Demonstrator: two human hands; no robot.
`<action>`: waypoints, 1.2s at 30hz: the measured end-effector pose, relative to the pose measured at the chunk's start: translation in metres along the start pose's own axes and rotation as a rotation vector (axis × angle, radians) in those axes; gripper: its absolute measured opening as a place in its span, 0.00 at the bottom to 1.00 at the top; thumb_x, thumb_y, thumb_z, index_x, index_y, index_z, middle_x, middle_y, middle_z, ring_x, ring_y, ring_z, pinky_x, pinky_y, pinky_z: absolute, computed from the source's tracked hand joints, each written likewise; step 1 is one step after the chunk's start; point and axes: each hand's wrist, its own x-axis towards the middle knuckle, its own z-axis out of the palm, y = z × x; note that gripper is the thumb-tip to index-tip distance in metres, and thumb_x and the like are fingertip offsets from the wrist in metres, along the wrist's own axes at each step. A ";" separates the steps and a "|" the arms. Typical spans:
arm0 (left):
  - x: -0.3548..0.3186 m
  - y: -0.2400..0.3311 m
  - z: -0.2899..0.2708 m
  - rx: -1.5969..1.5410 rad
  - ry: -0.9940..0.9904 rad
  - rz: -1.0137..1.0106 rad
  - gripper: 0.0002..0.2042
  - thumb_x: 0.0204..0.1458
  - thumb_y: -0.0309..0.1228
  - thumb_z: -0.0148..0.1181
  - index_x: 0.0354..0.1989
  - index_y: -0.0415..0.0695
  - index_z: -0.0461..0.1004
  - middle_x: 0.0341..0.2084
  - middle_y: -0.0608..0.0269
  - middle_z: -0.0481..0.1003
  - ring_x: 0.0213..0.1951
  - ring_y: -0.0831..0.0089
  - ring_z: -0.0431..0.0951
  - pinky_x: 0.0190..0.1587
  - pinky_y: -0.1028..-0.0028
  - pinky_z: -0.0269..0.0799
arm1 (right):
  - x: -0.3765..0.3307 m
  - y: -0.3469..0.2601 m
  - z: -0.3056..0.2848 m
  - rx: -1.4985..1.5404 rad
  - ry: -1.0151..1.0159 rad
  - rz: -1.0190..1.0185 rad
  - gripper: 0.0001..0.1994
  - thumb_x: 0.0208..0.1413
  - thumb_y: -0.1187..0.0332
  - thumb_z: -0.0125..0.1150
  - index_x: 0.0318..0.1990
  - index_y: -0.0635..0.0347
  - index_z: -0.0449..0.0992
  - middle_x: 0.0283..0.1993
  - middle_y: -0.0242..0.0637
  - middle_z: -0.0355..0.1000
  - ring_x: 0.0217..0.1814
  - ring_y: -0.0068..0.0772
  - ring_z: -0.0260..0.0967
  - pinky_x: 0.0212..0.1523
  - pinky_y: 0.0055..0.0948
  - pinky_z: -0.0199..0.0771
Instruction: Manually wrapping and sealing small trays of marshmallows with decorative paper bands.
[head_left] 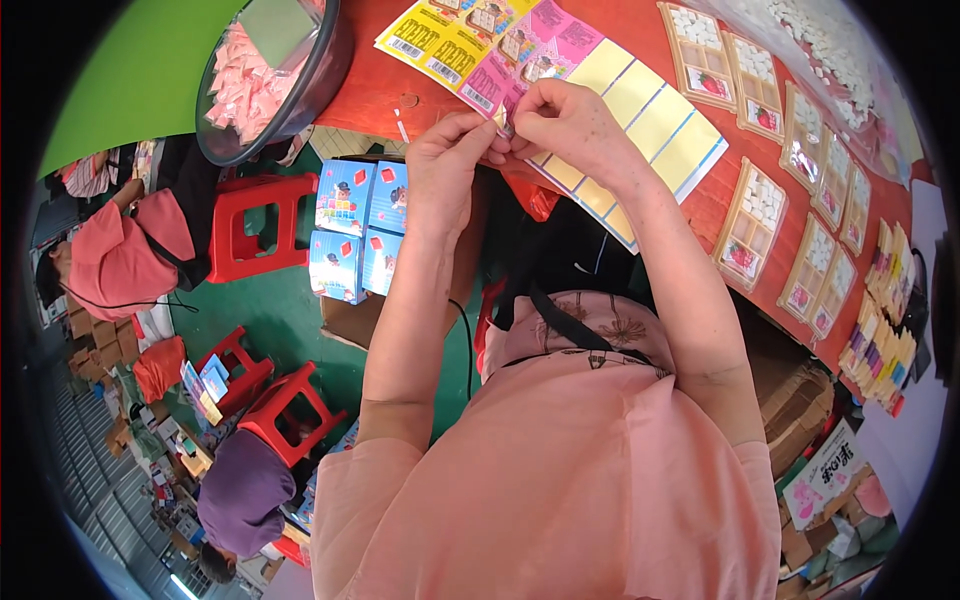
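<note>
Over the near edge of the red table, my left hand (450,165) and my right hand (580,130) meet with fingertips pinched together. Between them is a small pale piece, too covered by the fingers to make out. Under and beyond the hands lies a sheet of yellow and pink printed stickers (545,35). On its right the sheet continues as bare cream backing (650,110) with blue lines, and its near corner hangs past the table edge. A thin white strip (402,127) lies just left of my left hand.
Several shallow trays (757,205) of white pieces line the right side, beside a clear bag (840,70) of white pieces. A dark bowl (335,65) holds pink packets (250,85). Blue boxes (345,195) fill a carton below. Red stools (250,225) and two people are at left.
</note>
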 end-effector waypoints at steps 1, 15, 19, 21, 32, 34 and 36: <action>0.000 -0.001 0.000 0.016 0.005 0.006 0.05 0.59 0.19 0.59 0.38 0.33 0.80 0.30 0.59 0.80 0.30 0.75 0.80 0.36 0.77 0.77 | -0.001 -0.003 0.001 -0.001 -0.001 -0.001 0.07 0.56 0.70 0.62 0.33 0.66 0.76 0.30 0.35 0.78 0.33 0.23 0.78 0.37 0.21 0.79; -0.001 -0.002 0.006 0.045 0.057 0.027 0.05 0.59 0.21 0.60 0.40 0.33 0.79 0.28 0.60 0.79 0.28 0.77 0.78 0.33 0.79 0.74 | 0.001 -0.006 -0.004 0.055 -0.040 0.078 0.10 0.61 0.69 0.60 0.42 0.68 0.77 0.32 0.36 0.77 0.32 0.24 0.77 0.35 0.23 0.81; -0.003 0.002 0.011 0.022 0.064 0.011 0.05 0.57 0.21 0.62 0.40 0.33 0.80 0.27 0.61 0.79 0.27 0.78 0.78 0.33 0.79 0.74 | -0.004 0.003 0.003 0.053 0.012 -0.007 0.08 0.63 0.71 0.57 0.46 0.64 0.75 0.34 0.34 0.77 0.33 0.24 0.77 0.34 0.23 0.81; -0.003 0.002 0.013 0.029 0.071 0.012 0.05 0.57 0.21 0.63 0.40 0.34 0.80 0.26 0.62 0.79 0.27 0.78 0.78 0.32 0.79 0.74 | -0.009 0.004 0.007 -0.027 0.015 -0.155 0.08 0.64 0.73 0.54 0.48 0.59 0.73 0.34 0.33 0.76 0.34 0.22 0.77 0.32 0.24 0.80; 0.003 -0.002 0.015 0.086 0.086 0.045 0.05 0.58 0.22 0.62 0.40 0.34 0.80 0.26 0.64 0.78 0.25 0.80 0.76 0.27 0.80 0.72 | -0.001 0.002 0.001 -0.614 0.076 -0.479 0.04 0.62 0.74 0.55 0.43 0.62 0.71 0.35 0.48 0.74 0.37 0.51 0.75 0.39 0.39 0.74; 0.005 0.002 0.018 0.088 0.101 0.038 0.05 0.59 0.23 0.62 0.40 0.35 0.81 0.25 0.64 0.78 0.24 0.80 0.76 0.27 0.80 0.71 | 0.000 0.003 -0.002 -0.654 0.084 -0.518 0.04 0.62 0.74 0.54 0.43 0.62 0.71 0.36 0.49 0.74 0.38 0.53 0.74 0.38 0.40 0.74; 0.008 0.005 0.019 0.090 0.115 0.036 0.06 0.59 0.23 0.61 0.40 0.35 0.81 0.24 0.64 0.77 0.24 0.80 0.76 0.26 0.80 0.71 | 0.001 0.003 -0.005 -0.687 0.114 -0.569 0.05 0.63 0.73 0.54 0.43 0.62 0.70 0.36 0.49 0.73 0.38 0.56 0.73 0.39 0.41 0.74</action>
